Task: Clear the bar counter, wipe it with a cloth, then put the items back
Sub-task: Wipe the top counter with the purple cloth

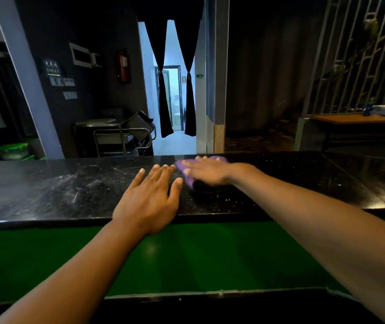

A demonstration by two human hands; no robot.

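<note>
The black stone bar counter (53,190) runs across the view, streaked with smears on its left half. A purple cloth (188,175) lies near the counter's far edge. My right hand (206,170) presses flat on top of it, fingers stretched to the left, covering most of the cloth. My left hand (150,197) rests flat on the counter just left of the cloth, fingers apart, holding nothing. No other items stand on the visible counter.
Below the counter's near edge is a green lower surface (186,258). Beyond the counter are a metal trolley (121,139), green tubs (12,150) at the left, a curtained doorway (175,90) and a wooden table (350,120) at the right.
</note>
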